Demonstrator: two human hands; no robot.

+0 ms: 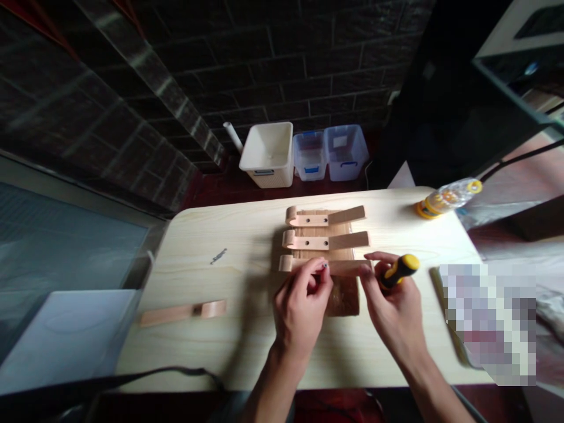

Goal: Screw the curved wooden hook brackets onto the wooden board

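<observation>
My left hand (pixel 302 302) pinches a small dark screw (pixel 325 265) over the nearest wooden hook (pixel 350 268). Held in my right hand (pixel 399 308) is a screwdriver (pixel 400 271) with a black and yellow handle; its shaft is hidden. The thumb and a finger of that hand are at the hook's right end. Two more wooden hooks, a middle one (pixel 348 241) and a far one (pixel 346 215), lie across a wooden board (pixel 346 296), each with two dark screw heads showing. My left hand covers part of the nearest hook.
A loose wooden hook (pixel 170 314) and a small pile of screws (pixel 218 256) lie on the left of the table (pixel 194 235). A clear bottle (pixel 447 198) with yellow ends stands at the back right. Beyond the table are a cream bin (pixel 268 155) and two clear plastic boxes (pixel 346 153).
</observation>
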